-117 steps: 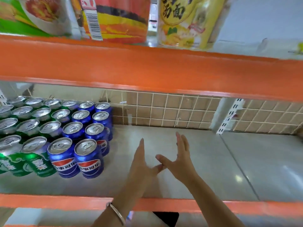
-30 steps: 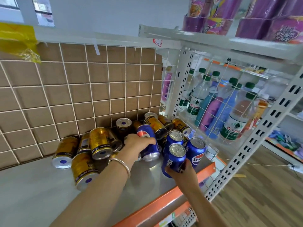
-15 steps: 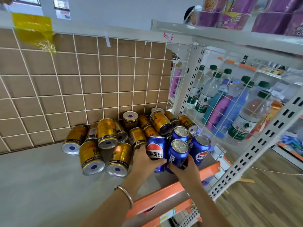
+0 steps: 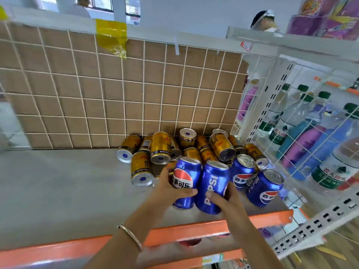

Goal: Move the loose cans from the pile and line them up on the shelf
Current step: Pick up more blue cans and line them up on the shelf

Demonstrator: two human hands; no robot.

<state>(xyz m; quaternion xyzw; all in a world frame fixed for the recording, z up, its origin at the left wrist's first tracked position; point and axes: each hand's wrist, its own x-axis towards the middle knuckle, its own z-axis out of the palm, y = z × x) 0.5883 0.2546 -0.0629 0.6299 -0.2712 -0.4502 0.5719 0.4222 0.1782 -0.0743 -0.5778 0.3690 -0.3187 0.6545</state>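
Left hand [image 4: 167,188] wraps the first blue can [image 4: 185,175], right hand [image 4: 223,199] grips the second blue can [image 4: 212,181] — the two cans touch, at the shelf [image 4: 68,181] front. Risks: gold cans [image 4: 160,146] at 12 o'clock lie on their sides, stacked loose against the tile wall. Pull the blue ones away and they may roll forward. Spare blue cans [image 4: 265,188] at 2 o'clock sit tilted near the orange lip [image 4: 194,230] — a knuckle bump could tip one over.
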